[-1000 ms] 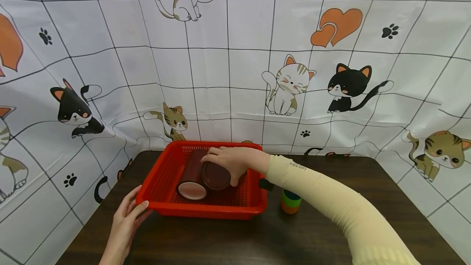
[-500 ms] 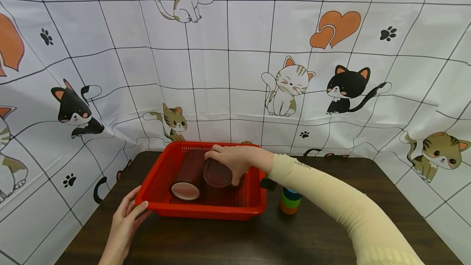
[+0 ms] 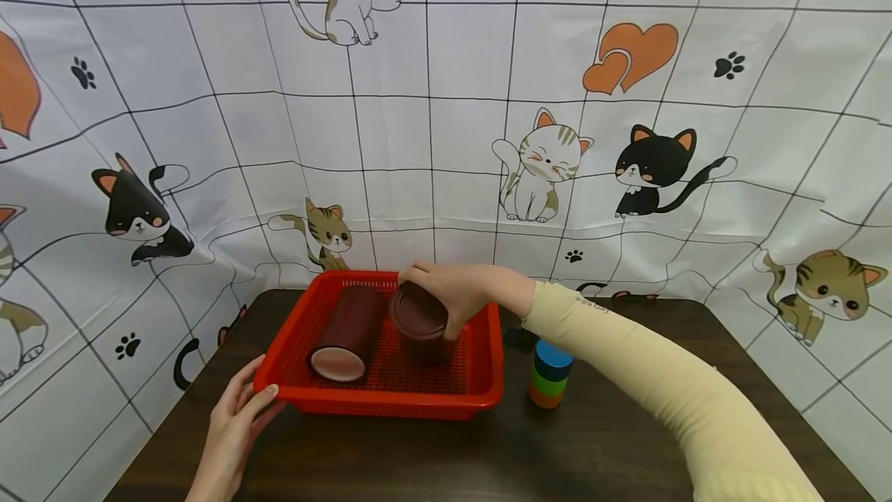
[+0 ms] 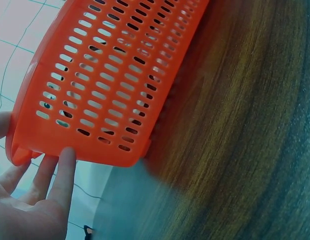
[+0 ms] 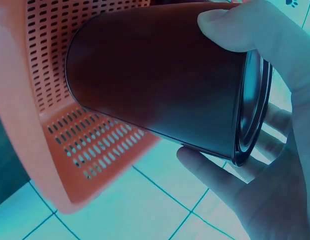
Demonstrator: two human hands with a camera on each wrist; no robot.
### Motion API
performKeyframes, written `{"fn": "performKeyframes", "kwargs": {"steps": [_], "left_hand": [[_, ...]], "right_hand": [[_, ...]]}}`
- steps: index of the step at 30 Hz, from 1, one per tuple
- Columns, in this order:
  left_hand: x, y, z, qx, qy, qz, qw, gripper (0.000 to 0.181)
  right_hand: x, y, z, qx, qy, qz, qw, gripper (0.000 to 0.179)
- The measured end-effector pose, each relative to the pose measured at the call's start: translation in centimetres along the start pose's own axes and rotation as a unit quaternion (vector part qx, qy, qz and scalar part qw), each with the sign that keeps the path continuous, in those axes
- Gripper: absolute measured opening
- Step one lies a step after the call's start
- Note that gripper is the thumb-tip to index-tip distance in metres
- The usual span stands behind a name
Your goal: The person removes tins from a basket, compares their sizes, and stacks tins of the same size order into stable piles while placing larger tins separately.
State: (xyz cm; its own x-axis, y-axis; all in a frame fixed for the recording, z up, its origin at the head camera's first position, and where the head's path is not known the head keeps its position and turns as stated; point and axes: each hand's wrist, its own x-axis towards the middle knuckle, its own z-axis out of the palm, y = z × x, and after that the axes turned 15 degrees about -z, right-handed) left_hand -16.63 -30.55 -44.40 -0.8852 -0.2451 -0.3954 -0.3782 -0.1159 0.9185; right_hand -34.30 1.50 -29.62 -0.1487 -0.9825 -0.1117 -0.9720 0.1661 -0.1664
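At the left front corner of a red slotted basket, my left hand grips the rim with its thumb on top. In the left wrist view, its fingers lie against the corner of the basket. My right hand holds a dark brown cylindrical canister around its lidded end, inside the basket. The canister stands tilted, lid up; the right wrist view shows thumb and fingers on opposite sides of the canister. To its left a second brown canister lies on its side, its pale round end facing me.
On the dark wooden table, right of the basket, stands a short stack of blue, green and orange pieces, partly behind the right sleeve. A small black object sits by the wrist. A cat-print sheet hangs behind.
My right hand has lifted slightly and moved right, tipping its canister more upright. The lying canister has shifted left, apart from the held one. My left hand stays on the rim.
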Motion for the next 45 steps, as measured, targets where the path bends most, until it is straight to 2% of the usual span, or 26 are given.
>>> {"fn": "performKeyframes", "kwargs": {"steps": [9,14,19,25,30,37,45], "left_hand": [[0.1,0.0,0.0,0.005,0.003,-0.001,1.0000,0.071],[0.1,-0.1,-0.1,0.003,0.007,-0.001,1.0000,0.071],[0.1,0.0,0.0,0.003,0.011,-0.009,0.9999,0.071],[0.2,0.0,0.1,0.004,0.008,-0.009,0.9999,0.070],[0.2,0.0,0.1,0.004,0.006,-0.004,1.0000,0.070],[0.2,0.0,0.1,0.004,0.007,0.001,1.0000,0.071],[0.3,0.0,0.1,0.003,0.008,0.001,1.0000,0.071]], "right_hand": [[-1.6,0.2,-1.5,0.015,0.030,-0.020,0.9992,0.101],[-2.2,-0.1,-2.1,0.050,0.030,-0.034,0.9977,0.102],[-2.8,-0.6,-2.8,0.085,0.021,-0.019,0.9960,0.103],[-3.5,-0.7,-3.7,0.087,0.007,-0.001,0.9962,0.099],[-4.5,-1.0,-4.6,0.090,0.013,-0.005,0.9959,0.097],[-6.0,-1.3,-6.3,0.046,0.026,0.004,0.9986,0.098],[-7.9,-1.7,-8.2,0.050,0.027,0.023,0.9981,0.099]]}}
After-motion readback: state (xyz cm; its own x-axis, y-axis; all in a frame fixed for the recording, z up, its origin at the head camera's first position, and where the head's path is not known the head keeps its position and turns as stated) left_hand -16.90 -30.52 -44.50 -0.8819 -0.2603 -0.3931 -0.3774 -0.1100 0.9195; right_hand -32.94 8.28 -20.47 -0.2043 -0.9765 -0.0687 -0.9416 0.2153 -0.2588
